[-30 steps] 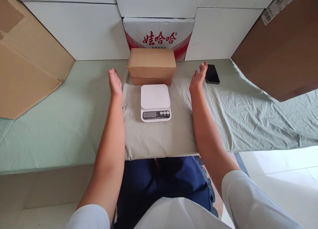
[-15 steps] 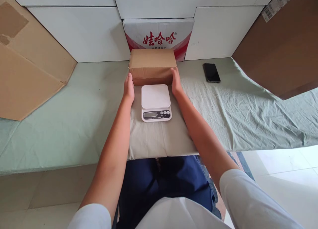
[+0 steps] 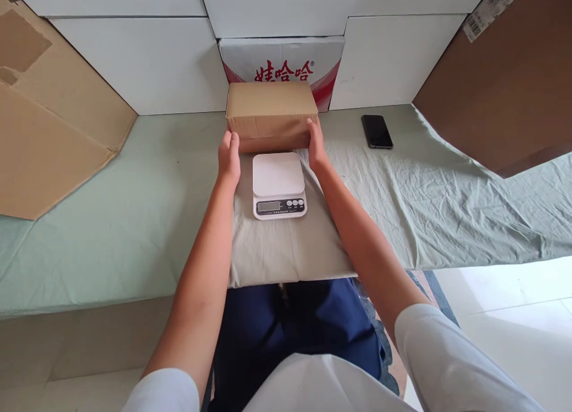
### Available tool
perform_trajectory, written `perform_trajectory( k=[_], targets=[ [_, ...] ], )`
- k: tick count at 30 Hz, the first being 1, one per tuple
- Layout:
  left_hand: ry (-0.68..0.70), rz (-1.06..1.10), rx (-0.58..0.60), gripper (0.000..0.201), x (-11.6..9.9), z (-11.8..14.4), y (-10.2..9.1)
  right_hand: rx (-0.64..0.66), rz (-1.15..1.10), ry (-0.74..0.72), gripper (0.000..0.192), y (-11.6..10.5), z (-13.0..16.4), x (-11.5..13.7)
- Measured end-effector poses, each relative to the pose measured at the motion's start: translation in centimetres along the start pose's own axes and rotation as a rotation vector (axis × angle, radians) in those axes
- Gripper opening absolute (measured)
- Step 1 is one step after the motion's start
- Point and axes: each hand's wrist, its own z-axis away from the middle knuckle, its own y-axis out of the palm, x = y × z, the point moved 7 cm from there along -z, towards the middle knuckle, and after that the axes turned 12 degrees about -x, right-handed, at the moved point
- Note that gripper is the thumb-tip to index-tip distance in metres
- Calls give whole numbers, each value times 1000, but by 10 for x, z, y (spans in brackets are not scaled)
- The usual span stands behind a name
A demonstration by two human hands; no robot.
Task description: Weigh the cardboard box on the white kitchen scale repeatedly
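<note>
**One head-worn view, forward and down**

Looks from above the lap, tilted down over a cloth-covered table [image 3: 111,221]. Close range: forearms fill the lower frame, running up toward 12 o'clock. Scale [image 3: 279,184] near centre; white wall panels [image 3: 134,60] at 12 o'clock, floor at 5 o'clock. No second view for overlap.

bright, even light; sharp, edges bowed.
</note>
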Motion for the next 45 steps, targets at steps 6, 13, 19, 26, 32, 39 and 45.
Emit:
perform_trajectory(
  k=[6, 13, 19, 26, 32, 39, 45],
  targets=[
    [92, -13, -42, 78, -48, 27, -15, 127, 46, -122, 77, 8, 30, 63],
    [112, -10, -43, 78, -71, 104, -41, 149, 23, -61, 66, -20, 105, 84],
    [84, 29, 1, 72, -74, 140, -47, 113, -8, -16, 60, -36, 131, 75],
    [35, 23, 50, 68, -63, 136, -42, 69, -13, 14, 58, -40, 130, 65],
    [36, 67, 57, 65, -65, 132, -40, 63, -12, 21, 59, -41, 131, 66],
    [67, 26, 55, 67, -64, 131, -42, 75, 28, 23, 64, -41, 133, 64],
    [98, 58, -36, 72, -69, 123, -58, -169, 2, -60, 63, -82, 106, 77]
  ],
)
